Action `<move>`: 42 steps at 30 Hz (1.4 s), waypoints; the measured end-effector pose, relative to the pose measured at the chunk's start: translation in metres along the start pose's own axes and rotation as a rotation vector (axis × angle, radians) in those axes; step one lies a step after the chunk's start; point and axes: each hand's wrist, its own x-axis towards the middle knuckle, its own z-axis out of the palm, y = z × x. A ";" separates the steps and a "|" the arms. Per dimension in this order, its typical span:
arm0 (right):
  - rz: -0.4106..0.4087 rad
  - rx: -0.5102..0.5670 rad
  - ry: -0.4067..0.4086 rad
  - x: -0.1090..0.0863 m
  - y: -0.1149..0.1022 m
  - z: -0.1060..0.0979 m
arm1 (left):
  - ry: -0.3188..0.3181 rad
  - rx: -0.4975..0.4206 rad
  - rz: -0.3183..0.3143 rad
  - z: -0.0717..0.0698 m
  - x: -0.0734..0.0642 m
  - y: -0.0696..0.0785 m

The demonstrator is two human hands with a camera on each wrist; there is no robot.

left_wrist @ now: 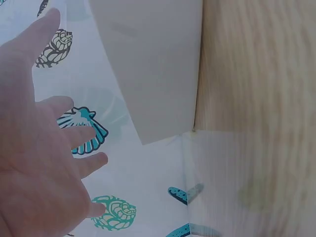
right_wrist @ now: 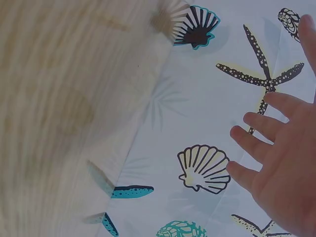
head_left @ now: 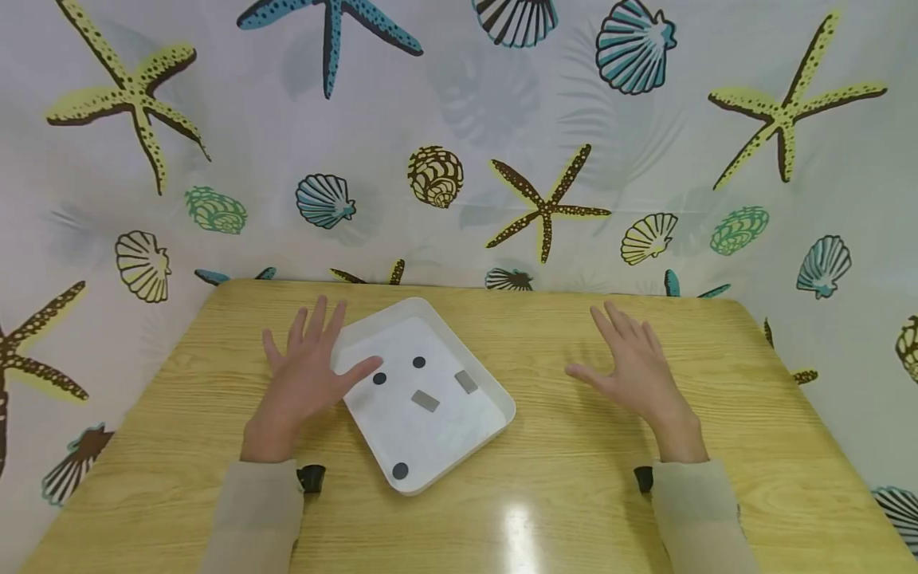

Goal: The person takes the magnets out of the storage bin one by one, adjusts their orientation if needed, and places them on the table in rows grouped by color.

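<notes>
A shallow white tray (head_left: 459, 454) sits turned at an angle on the wooden table, left of centre. On its floor are several dark round spots and two grey rectangular patches (head_left: 425, 400). My left hand (head_left: 304, 383) is spread beside the tray's left side, its thumb overlapping the tray in the head view. In the left wrist view, the tray's outer wall (left_wrist: 158, 74) shows beyond the spread left hand (left_wrist: 44, 153). Well to the right of the tray, my right hand (head_left: 638, 375) is held with fingers extended and nothing in it; the right wrist view shows the same hand (right_wrist: 281, 148).
The wooden table (head_left: 559, 494) stretches under both arms, with a bright reflection near its front. A white cloth (head_left: 402, 239) printed with shells and starfish hangs behind the table and along both sides. Small dark wrist-worn devices (head_left: 311, 478) show at the sleeve cuffs.
</notes>
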 end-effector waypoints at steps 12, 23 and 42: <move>-0.037 0.080 -0.006 0.000 -0.015 -0.002 | -0.051 -0.055 -0.006 -0.002 0.001 -0.005; -0.059 0.138 -0.046 0.001 -0.024 0.005 | -0.078 -0.067 -0.003 0.001 0.002 -0.010; -0.097 0.169 -0.105 0.001 -0.043 0.015 | -0.099 -0.153 0.021 0.007 0.000 -0.021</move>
